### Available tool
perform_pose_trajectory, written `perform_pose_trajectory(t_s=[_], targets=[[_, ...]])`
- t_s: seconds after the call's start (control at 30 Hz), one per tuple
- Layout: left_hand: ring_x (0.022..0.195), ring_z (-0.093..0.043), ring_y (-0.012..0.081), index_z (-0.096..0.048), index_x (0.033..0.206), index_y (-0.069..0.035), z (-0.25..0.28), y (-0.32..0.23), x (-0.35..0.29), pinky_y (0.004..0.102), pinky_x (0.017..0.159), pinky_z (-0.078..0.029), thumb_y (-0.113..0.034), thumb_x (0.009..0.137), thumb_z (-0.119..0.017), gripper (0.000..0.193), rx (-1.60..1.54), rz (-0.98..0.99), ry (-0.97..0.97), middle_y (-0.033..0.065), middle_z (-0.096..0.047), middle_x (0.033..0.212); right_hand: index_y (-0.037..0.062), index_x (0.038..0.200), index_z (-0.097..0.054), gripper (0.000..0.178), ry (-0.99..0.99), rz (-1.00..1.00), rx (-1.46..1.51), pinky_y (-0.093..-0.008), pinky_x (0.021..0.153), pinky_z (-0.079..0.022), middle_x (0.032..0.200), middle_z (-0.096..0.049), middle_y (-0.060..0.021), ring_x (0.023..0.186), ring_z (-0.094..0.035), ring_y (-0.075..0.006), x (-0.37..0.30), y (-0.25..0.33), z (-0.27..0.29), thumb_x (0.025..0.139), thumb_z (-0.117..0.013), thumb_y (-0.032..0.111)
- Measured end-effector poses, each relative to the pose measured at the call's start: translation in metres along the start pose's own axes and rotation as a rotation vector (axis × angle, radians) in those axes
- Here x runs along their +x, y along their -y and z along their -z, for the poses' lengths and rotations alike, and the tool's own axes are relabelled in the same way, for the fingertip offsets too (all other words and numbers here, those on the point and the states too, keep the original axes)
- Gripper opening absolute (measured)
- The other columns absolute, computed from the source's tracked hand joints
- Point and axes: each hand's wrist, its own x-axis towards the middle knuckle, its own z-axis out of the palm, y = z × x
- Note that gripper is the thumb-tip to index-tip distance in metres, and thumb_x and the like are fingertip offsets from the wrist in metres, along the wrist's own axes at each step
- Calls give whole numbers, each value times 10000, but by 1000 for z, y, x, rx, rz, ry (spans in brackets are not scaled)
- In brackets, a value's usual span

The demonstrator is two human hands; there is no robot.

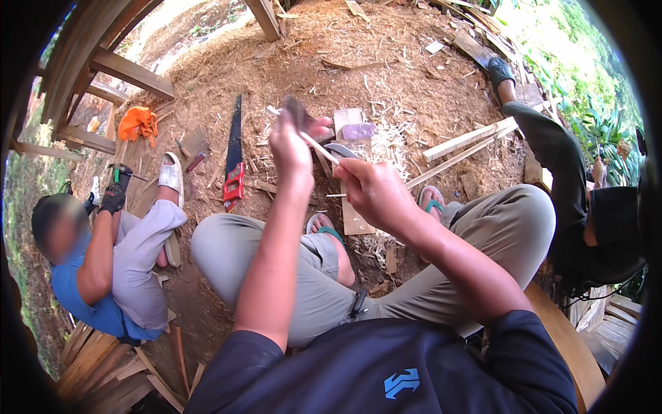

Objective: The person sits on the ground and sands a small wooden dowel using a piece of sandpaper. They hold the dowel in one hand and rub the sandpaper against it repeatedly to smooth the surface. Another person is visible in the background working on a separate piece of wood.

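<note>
Gap between red-handled, dark-bladed saw (pixel 234 153) and left hand (pixel 291 150); slim pale stick (pixel 318 147) blocks space toward right hand (pixel 372 186); long wooden battens (pixel 469 140) beyond.

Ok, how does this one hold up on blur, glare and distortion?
Head view: left hand smeared around its fingers, probably by motion, right hand clearer; red-handled saw fairly crisp; greenery at upper right washed out by glare; curved beam at upper left bent by the fisheye; corners black.
</note>
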Motion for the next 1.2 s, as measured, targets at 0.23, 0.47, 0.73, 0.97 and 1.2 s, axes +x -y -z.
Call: perform_pose_trajectory(t_s=[0.23, 0.47, 0.73, 0.97, 1.2], targets=[[774, -673, 211, -536, 1091, -36, -4, -7, -3, 331, 739, -546, -386, 1048, -325, 411, 11, 158, 26, 179, -700, 862, 37, 989, -564, 248, 310, -555, 987, -242, 471, -389, 576, -523, -8, 473, -476, -95, 14, 3, 10, 1044, -436, 243], [663, -684, 229, -482, 1212, 0, -10, 24, -18, 290, 559, -561, -351, 1054, -326, 415, -57, 292, 186, 209, -686, 869, 35, 922, -579, 249, 223, -541, 807, -281, 460, -400, 581, -550, -38, 469, -497, -130, 6, -8, -6, 1027, -448, 219], [683, -682, 214, -489, 1207, 43, -14, 23, -10, 325, 636, -577, -304, 1061, -299, 421, 81, 120, 56, 189, -695, 901, 5, 812, -561, 116, -103, 106, -363, -469, 520, -504, 584, -589, -218, 539, -633, -368, 3, -9, -10, 882, -544, 95], [746, -701, 232, -513, 1144, 64, -15, 24, -8, 345, 661, -588, -280, 1058, -315, 406, 65, 129, 89, 209, -687, 898, -6, 894, -542, 82, -23, 142, -545, -437, 542, -539, 676, -652, -204, 626, -683, -325, 11, -8, -4, 826, -553, 39], [738, -683, 237, -485, 1177, 29, -20, 41, -26, 344, 696, -551, -297, 1065, -272, 405, 47, 106, 170, 207, -695, 914, -2, 947, -561, 146, -39, 123, -652, -377, 589, -554, 723, -663, -169, 698, -691, -307, 4, -14, -8, 817, -579, 61]])
